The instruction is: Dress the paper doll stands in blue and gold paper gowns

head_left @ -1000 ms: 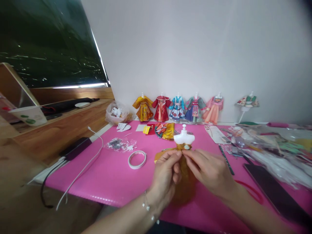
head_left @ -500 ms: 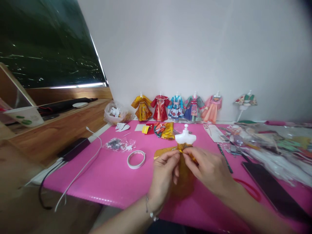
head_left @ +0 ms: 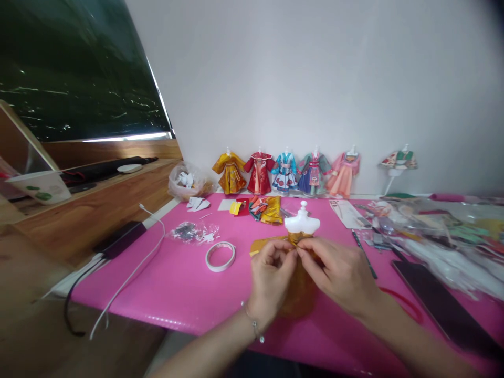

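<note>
A small white doll dress form (head_left: 302,224) lies or leans on the pink table, its head end away from me. On it is a golden-brown doll dress (head_left: 297,296) with a sheer skirt. My left hand (head_left: 271,278) is closed, thumb and fingers pinching the dress at the waist. Close beside it, my right hand (head_left: 340,273) pinches the same spot. Fingertips of both hands nearly meet there; whatever fine piece lies between them is hidden. More golden cloth sticks out to the left, behind my left hand.
Left of my hands lies a roll of white tape (head_left: 220,256), with small plastic packets (head_left: 192,232) beyond. Folded fabric pieces (head_left: 265,210) lie behind. Dressed doll forms (head_left: 259,173) line the wall. At right are a dark phone-like slab (head_left: 437,299) and heaped plastic bags (head_left: 444,247).
My left hand has turned at the wrist and shifted slightly right, its fingertips now nearer those of my right hand. The dress form appears slightly further right.
</note>
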{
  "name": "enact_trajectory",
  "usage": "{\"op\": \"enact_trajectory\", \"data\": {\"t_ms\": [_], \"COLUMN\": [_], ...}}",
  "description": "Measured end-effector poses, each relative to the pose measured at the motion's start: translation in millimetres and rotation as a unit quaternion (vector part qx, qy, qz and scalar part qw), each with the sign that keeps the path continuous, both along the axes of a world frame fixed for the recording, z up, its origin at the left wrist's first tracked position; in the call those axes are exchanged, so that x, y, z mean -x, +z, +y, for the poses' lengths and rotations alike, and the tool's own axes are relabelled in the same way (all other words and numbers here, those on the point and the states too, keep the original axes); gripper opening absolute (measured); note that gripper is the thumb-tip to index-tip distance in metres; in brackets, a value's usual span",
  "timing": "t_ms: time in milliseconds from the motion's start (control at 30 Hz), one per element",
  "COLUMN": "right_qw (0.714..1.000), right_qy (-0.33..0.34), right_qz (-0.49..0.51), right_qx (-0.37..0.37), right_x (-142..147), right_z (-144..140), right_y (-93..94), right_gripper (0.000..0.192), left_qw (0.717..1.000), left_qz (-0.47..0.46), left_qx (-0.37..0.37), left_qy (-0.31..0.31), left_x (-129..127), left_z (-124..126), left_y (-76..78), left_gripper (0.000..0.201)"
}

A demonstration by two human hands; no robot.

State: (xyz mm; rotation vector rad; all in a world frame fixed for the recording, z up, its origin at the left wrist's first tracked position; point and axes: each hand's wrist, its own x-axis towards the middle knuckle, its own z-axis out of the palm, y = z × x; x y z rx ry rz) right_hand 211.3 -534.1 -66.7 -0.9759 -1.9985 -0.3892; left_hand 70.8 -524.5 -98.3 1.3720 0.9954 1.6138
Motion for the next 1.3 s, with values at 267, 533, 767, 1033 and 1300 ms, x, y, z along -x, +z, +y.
{"op": "enact_trajectory", "data": {"t_ms": [267,533,767,1033,1300], "right_qw": [1.000,1.000,0.999,0.998,0.998], "right_qy": [0.015,0.008,0.019,0.043,0.040], "right_qz": [0.011,0.005,0.018,0.041,0.035], "right_qx": [0.003,0.016,0.044,0.030,0.039], "right_x": [-0.2,-2.7,-4.7,-2.9,-6.3], "right_z": [-0.2,0.9,-0.9,-1.1,0.0], "right_y": [-1.5,-1.9,-0.3,-1.9,-2.5], "right_gripper": [0.016,0.017,0.017,0.014,0.015], "left_qw": [1.000,0.996,0.993,0.998,0.989], "left_qz": [0.029,0.067,0.104,0.054,0.133], "left_qx": [-0.001,-0.047,-0.050,0.010,-0.062], "left_qy": [-0.011,0.028,0.017,-0.023,0.001], "left_x": [9.4,3.1,3.7,6.8,6.5], "left_z": [-0.1,-2.5,-3.5,-9.8,-5.8], "left_y": [-1.3,-2.2,9.5,11.5,11.3], "left_gripper": [0.008,0.006,0.009,0.008,0.010]}}
